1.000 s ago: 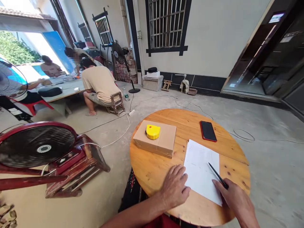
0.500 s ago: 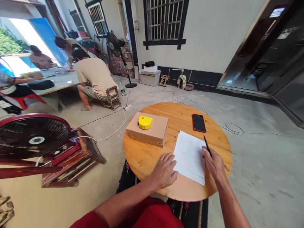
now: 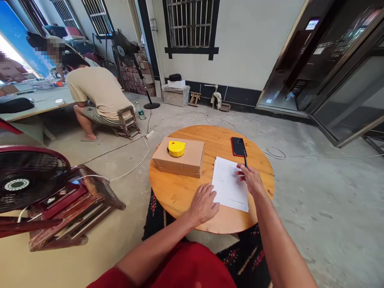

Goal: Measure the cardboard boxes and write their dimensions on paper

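Observation:
White paper sheets lie on a round wooden table. My left hand rests flat at their left edge, fingers stretched out. Above the right side of the paper, my right hand grips a black pen, which points up and away from me. Just beyond the pen lies a black phone with a red edge. To the left of the paper is a closed cardboard box, with a yellow tape measure on top.
A fan stands on a wooden chair at my left. A person in a beige shirt sits on a small chair by a long table; others are behind. Cables run over the floor, and a standing fan is farther back.
My view has turned right, so the scene shifts left. My right hand, still holding the pen, has moved farther over the paper, toward the phone. The left hand stays at the paper's edge.

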{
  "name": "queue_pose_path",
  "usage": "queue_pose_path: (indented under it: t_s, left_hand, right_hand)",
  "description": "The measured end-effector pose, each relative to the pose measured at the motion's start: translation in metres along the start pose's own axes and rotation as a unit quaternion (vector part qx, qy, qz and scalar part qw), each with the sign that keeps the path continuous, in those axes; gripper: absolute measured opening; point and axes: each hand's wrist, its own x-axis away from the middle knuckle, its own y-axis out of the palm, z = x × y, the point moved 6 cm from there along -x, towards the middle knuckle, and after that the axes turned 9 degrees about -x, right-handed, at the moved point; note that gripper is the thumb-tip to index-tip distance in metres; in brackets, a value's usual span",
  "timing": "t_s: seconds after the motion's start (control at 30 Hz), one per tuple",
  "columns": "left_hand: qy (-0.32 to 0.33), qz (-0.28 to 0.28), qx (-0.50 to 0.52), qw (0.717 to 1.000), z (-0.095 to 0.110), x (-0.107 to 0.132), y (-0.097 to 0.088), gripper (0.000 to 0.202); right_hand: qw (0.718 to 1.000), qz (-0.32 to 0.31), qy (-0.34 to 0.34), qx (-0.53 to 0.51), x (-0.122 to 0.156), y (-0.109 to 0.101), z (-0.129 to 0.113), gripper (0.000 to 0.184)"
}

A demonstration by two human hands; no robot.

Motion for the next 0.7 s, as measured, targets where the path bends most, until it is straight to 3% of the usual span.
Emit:
queue_pose_path:
  t_s: [0.13, 0.33, 0.7]
  left_hand:
    - [0.007, 0.013, -0.009, 1.0, 0.0, 0.0, -0.001, 0.028]
    - [0.015, 0.014, 0.0, 1.0, -0.003, -0.002, -0.002, 0.027]
    - [0.016, 0.006, 0.01, 1.0, -0.007, -0.002, 0.002, 0.024]
  right_hand:
    - [0.995, 0.01, 0.062, -0.077, -0.005, 0.011, 0.013, 0.018]
    - [0.982, 0.042, 0.114, -0.142, -0.001, 0.012, 0.025, 0.032]
    - [0.971, 0.088, 0.097, -0.199, 0.014, 0.023, 0.038, 0.034]
